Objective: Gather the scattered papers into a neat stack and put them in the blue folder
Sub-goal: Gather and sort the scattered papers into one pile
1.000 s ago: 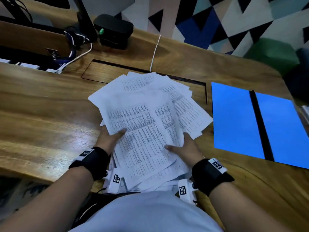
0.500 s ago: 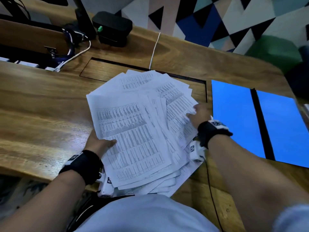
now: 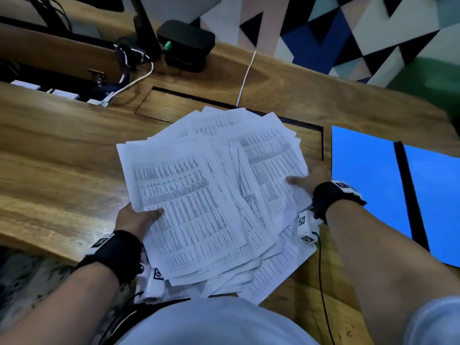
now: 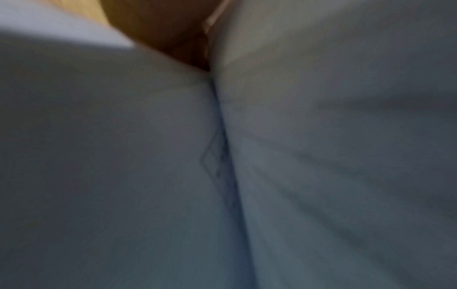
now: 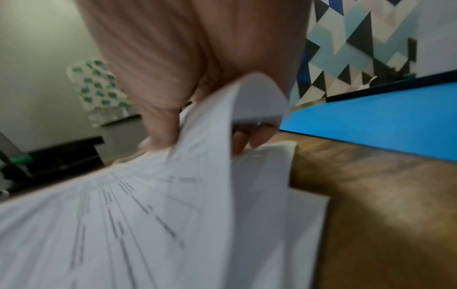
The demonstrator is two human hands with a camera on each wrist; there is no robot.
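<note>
A loose, fanned pile of printed white papers (image 3: 214, 195) lies on the wooden desk (image 3: 49, 165), its near edge hanging over the desk's front. My left hand (image 3: 139, 217) grips the pile's left edge, thumb on top of the uppermost sheet. My right hand (image 3: 308, 180) pinches the sheets at the pile's right edge; in the right wrist view the papers (image 5: 148, 215) curl up between thumb and fingers (image 5: 257, 136). The open blue folder (image 3: 368, 180) lies flat on the desk just right of the pile. Only blurred grey paper (image 4: 321, 156) fills the left wrist view.
At the back of the desk stand a black box (image 3: 186, 46) and tangled cables (image 3: 129, 70). A white cable (image 3: 245, 78) runs into a recessed hatch (image 3: 174, 105) behind the pile. A black cord (image 3: 321, 282) trails from my right wrist.
My right hand left the pile's near edge and went to its right edge, where it now pinches sheets. The left hand slid along the left edge and the pile fanned wider.
</note>
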